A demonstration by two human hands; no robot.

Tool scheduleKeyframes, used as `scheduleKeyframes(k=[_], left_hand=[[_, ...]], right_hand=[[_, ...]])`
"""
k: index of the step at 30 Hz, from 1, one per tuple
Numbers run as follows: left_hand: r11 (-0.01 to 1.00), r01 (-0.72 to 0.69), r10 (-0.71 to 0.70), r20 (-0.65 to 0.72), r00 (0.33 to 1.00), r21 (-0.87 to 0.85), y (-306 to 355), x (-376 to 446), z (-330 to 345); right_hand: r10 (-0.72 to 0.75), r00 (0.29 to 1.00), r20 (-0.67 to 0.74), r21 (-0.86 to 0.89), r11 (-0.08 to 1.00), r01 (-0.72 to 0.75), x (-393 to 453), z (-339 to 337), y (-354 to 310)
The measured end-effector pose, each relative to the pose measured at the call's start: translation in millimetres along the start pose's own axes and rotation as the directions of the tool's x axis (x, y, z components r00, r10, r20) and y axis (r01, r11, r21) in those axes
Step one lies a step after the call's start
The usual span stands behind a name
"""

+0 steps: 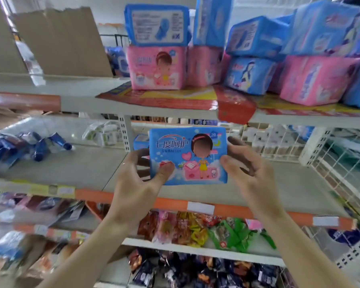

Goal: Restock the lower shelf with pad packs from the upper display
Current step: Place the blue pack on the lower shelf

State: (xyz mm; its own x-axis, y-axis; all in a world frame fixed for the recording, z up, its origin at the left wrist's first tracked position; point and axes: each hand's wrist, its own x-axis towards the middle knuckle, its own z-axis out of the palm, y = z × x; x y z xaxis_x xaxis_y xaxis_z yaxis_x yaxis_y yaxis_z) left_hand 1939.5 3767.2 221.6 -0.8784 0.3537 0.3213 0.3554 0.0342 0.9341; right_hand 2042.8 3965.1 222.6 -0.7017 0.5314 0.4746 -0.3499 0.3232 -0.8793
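While both my hands held the blue pad pack (188, 155) upright over the lower shelf (87, 163), left hand (139, 179) and right hand (249, 173) pinching its sides, setting it squarely down seemed wise.

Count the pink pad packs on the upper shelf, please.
3 show clearly: a left pink pack under a blue pack, a middle one, and a right one. More may hide behind.
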Motion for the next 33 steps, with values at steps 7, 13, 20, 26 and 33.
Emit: scheduleKeyframes(k=[7, 13, 20, 26, 33], left_hand=[[0.986, 0.147, -0.145, -0.038, 0.989, 0.083, -57, 2, -32], [0.971, 0.213, -0.216, 0.024, 0.976, 0.106, -114, 27, -68], [0.957, 0.268, -0.280, 0.103, 0.955, 0.113, -155, 89, -100], [0.935, 0.284, -0.316, 0.137, 0.939, 0.213, -200, 149, -121], [0.933, 0.228, -0.293, 0.221, 0.930, 0.277, -245, 191, -126]], right_hand=[[0.118, 0.990, 0.082, -0.121, 0.987, -0.108, -7, 46, 38], [0.187, 0.979, 0.080, -0.173, 0.970, -0.171, 7, 97, 77], [0.253, 0.962, 0.100, -0.265, 0.939, -0.220, 40, 156, 115], [0.304, 0.952, 0.038, -0.299, 0.912, -0.280, 65, 202, 152], [0.324, 0.946, -0.031, -0.345, 0.884, -0.314, 82, 228, 185]])
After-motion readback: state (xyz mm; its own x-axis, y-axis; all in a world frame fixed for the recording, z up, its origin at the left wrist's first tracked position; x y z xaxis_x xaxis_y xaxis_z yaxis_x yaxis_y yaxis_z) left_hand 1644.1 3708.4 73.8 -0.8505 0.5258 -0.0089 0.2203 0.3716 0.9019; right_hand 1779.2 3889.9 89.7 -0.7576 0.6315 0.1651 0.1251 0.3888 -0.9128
